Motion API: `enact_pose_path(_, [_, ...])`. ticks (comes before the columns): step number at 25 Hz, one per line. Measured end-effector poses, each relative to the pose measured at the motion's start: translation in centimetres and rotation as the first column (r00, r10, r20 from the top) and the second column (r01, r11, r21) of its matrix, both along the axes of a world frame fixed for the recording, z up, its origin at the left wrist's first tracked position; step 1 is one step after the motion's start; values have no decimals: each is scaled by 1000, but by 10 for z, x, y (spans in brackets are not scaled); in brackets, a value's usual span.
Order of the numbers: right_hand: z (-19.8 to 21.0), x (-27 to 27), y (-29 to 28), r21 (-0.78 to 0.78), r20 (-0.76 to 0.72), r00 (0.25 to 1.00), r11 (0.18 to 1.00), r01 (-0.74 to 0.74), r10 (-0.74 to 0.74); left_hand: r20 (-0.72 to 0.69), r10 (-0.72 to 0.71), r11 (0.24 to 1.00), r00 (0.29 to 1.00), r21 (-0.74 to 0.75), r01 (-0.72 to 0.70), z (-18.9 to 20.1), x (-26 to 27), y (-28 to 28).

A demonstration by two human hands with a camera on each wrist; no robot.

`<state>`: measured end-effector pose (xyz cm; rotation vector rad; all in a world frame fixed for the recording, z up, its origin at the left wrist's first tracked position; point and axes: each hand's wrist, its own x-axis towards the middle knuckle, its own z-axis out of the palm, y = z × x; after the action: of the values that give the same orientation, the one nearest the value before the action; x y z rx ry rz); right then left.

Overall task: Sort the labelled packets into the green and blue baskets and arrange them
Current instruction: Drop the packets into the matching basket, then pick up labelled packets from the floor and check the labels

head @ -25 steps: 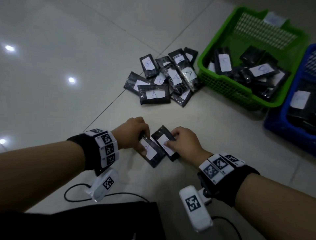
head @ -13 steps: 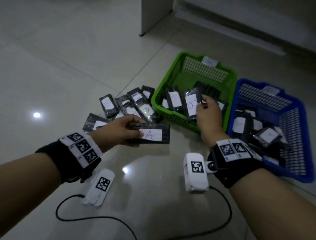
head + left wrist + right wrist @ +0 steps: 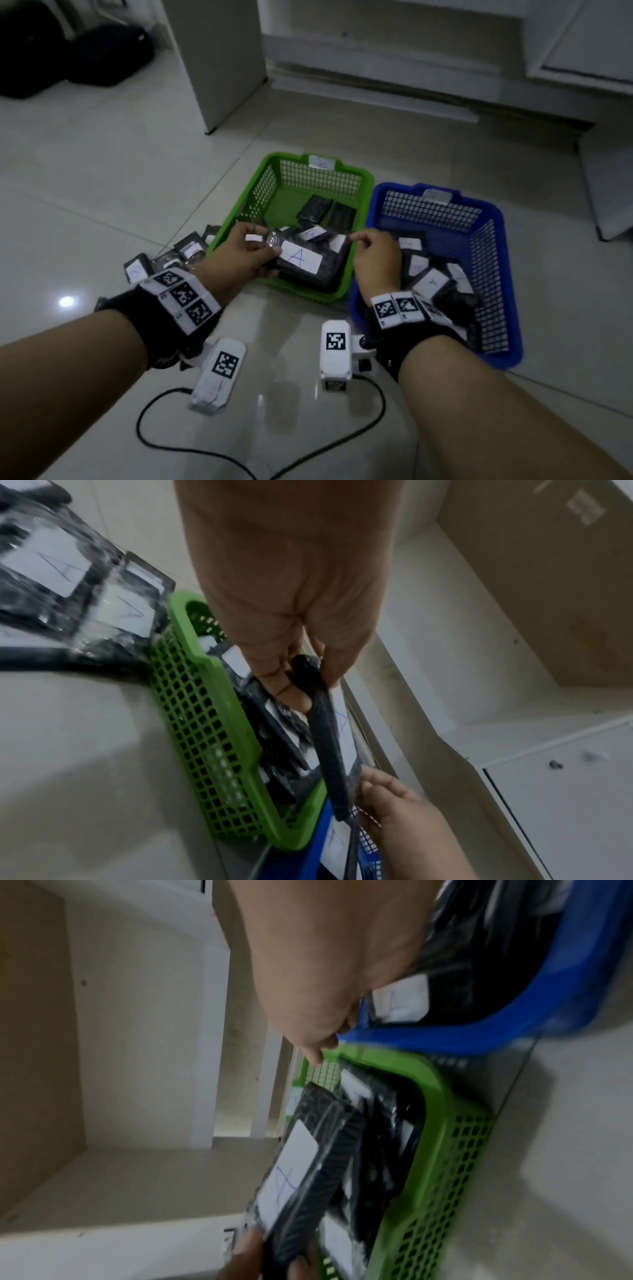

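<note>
A black packet labelled A (image 3: 301,258) hangs over the green basket (image 3: 301,296). My left hand (image 3: 270,246) grips its left end, thumb on top. My right hand (image 3: 358,238) pinches the clear edge at its right end, above the wall between the green basket and the blue basket (image 3: 397,187). Both baskets hold several labelled packets. The left wrist view shows the packet (image 3: 325,737) edge-on between my left hand (image 3: 301,674) and my right fingertips (image 3: 377,785). The right wrist view shows its A label (image 3: 284,1175).
Several unsorted packets (image 3: 185,246) lie on the tiled floor left of the green basket. A white cabinet panel (image 3: 222,61) and low cabinets stand behind the baskets, with a dark bag (image 3: 68,51) at the far left. A black cable (image 3: 239,455) loops on the floor near me.
My left hand carried the A packet from above the floor to over the green basket. My right hand left a packet in the green basket and took hold of the A packet's right end.
</note>
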<state>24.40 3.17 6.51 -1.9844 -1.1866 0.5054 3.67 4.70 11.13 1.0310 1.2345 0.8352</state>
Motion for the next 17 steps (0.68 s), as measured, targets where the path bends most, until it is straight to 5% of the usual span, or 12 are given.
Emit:
enact_pose_path(3, [-11,40,-34,-60,208,961,979,197,-181,-126,-76,997,989,-2,76,4,53,-1])
enact_pose_path(6, [-21,56,-60,-207,157,957,939,274,-244,-331,-224,967,917,37,250,12,92,-7])
enact_pose_path(12, [-25,72,-47,-128,71,964,956,262,-255,-575,-319,845,754,188,501,-5,133,15])
enact_pose_path(17, [-26,82,-53,-140,241,961,975,171,-133,-759,-519,505,393,99,857,-35,131,45])
